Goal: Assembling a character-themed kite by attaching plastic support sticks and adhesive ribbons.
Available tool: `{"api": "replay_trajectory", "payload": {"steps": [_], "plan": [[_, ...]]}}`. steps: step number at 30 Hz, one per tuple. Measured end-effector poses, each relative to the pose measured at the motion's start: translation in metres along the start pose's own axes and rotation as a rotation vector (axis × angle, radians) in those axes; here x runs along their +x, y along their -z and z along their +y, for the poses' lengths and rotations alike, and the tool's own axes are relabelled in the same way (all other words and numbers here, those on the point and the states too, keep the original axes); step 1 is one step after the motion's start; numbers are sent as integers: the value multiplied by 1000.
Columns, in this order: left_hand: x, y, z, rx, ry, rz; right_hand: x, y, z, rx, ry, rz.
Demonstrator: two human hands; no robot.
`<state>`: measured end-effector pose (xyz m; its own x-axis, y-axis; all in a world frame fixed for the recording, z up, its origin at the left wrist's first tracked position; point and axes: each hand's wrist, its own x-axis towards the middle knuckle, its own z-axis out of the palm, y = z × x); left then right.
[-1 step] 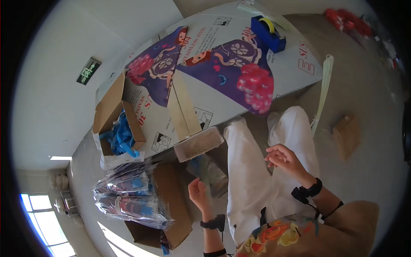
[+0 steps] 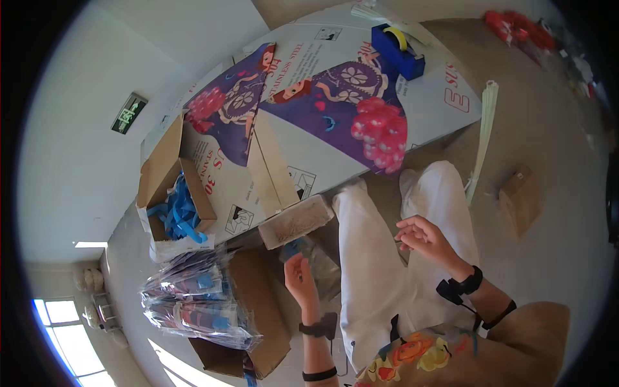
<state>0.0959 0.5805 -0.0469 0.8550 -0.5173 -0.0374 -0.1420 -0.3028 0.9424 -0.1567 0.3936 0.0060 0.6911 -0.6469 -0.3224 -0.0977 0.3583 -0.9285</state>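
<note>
My left hand (image 2: 300,282) is raised beside the open cardboard carton, its fingers loosely bent and nothing seen in them. Over my white-trousered thigh hovers my right hand (image 2: 424,240), fingers half curled and apart, holding nothing visible. Two purple printed sheets lie on the cardboard-covered table: a smaller folded sheet (image 2: 242,103) on the left and a larger sheet (image 2: 335,119) with pink balloons, its corner over the front edge. A blue tape dispenser (image 2: 401,57) with yellow tape stands behind the larger one. Near my left hand is a shallow tray-like box (image 2: 296,222) at the table edge.
On the table's left stands a small carton (image 2: 205,200) holding blue ribbons (image 2: 180,209). Clear-wrapped packages (image 2: 193,303) lie against a larger carton (image 2: 261,309) on the floor. To the right are a bundle of pale thin rods (image 2: 482,138) and a brown package (image 2: 519,201).
My left hand has risen slightly toward the table. My right hand stays almost where it was, and the whole view has shifted a little.
</note>
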Motion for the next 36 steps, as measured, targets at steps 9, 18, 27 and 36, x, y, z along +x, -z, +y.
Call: {"api": "replay_trajectory", "payload": {"steps": [9, 18, 27, 36], "plan": [[95, -242, 84, 831, -148, -996, 134, 59, 71, -63, 87, 673], [49, -247, 50, -657, 596, -516, 144, 76, 22, 240, -21, 276], [44, -225, 111, -649, 582, -552, 124, 97, -34, 46, -8, 176], [59, -235, 169, -785, 580, -372, 105, 105, -116, -765, 605, 84]]}}
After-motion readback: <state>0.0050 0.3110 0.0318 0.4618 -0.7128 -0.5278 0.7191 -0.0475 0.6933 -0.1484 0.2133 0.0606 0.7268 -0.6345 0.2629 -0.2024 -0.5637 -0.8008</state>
